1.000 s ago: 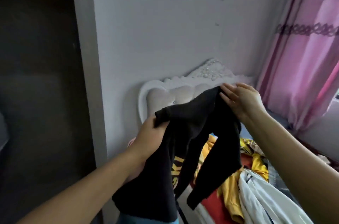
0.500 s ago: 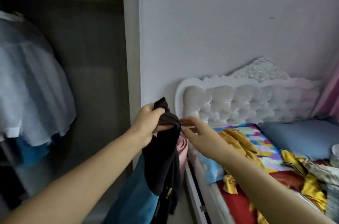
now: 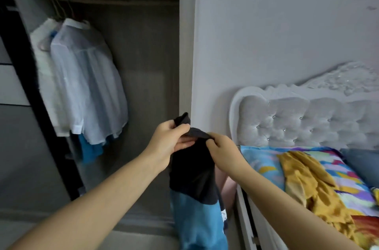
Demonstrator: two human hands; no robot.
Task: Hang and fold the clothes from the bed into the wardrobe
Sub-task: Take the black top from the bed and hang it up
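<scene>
Left hand (image 3: 166,143) and right hand (image 3: 222,150) both pinch top edge of black-and-blue garment (image 3: 192,169), fingers clamped on bunched cloth, likely finding shoulder or collar for hanging. Garment dangles between bed (image 3: 307,169) and open wardrobe (image 3: 143,65). White shirts (image 3: 86,85) already hang on rail. Yellow cloth (image 3: 307,184) waits on bed.

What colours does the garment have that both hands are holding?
The garment is black on top and blue below, seen in the head view, the only one.
</scene>
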